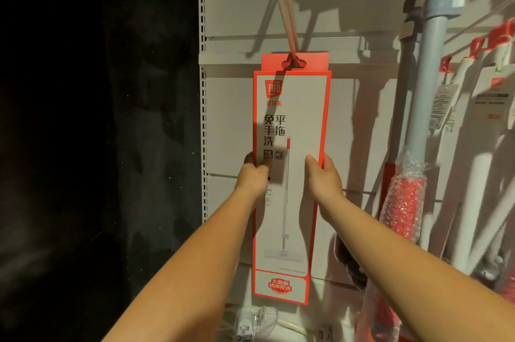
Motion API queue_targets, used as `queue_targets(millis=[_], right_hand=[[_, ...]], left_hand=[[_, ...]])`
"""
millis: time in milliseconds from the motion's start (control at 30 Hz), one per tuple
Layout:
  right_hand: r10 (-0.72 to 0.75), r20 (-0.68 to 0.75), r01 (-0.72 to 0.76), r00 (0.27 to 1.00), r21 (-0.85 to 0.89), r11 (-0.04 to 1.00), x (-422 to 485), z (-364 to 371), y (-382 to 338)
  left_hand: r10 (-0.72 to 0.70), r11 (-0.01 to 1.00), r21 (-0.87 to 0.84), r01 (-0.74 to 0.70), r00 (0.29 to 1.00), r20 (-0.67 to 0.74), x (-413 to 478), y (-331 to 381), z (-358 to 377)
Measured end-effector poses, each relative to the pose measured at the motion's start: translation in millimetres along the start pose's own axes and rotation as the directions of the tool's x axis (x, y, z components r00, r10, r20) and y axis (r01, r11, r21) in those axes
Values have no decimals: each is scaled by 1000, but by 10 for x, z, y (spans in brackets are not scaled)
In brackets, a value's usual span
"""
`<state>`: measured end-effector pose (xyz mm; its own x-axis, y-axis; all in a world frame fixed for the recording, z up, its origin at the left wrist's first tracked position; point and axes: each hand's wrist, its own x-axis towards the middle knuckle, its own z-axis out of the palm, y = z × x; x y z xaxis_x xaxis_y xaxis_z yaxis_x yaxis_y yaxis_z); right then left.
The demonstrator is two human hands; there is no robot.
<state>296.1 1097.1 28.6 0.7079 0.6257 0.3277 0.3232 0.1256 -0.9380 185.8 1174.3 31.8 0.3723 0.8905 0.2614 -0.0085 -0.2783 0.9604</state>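
Both hands are holding a tall red-and-white mop box [295, 107] between them. The left hand [252, 177] is pinching its left edge, thumb on the front and fingers curled behind, and the right hand [324, 177] is gripping the right edge the same way. The box is standing upright, reaching above and below the hands, with a beige peg [284, 7] passing through its top tab straight above them. Right of the right hand, a bubble-wrapped red roll [404, 202] and a grey pole [429, 76] are leaning.
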Motion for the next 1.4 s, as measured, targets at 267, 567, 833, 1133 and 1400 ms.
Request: queue_targets(millis=[267, 567, 833, 1133, 1400], right_hand=[[163, 184, -104, 969, -294, 950, -357, -218, 10], [258, 464, 218, 847, -747, 628, -921, -292, -157], [160, 527, 364, 835, -745, 559, -1544, -393, -397], [125, 567, 398, 814, -702, 590, -2440, -474, -397], [163, 617, 426, 770, -687, 588, -3116, -591, -374]], left_hand=[[-24, 936, 352, 13, 999, 27, -545, 128, -143], [-75, 384, 919, -83, 990, 121, -1382, 206, -260], [-57, 251, 968, -18, 998, 34, -2035, 386, -610], [-107, 205, 979, -2, 994, 25, -2983, 360, -875], [-166, 188, 978, 89, 984, -58, -3768, 328, -1054]])
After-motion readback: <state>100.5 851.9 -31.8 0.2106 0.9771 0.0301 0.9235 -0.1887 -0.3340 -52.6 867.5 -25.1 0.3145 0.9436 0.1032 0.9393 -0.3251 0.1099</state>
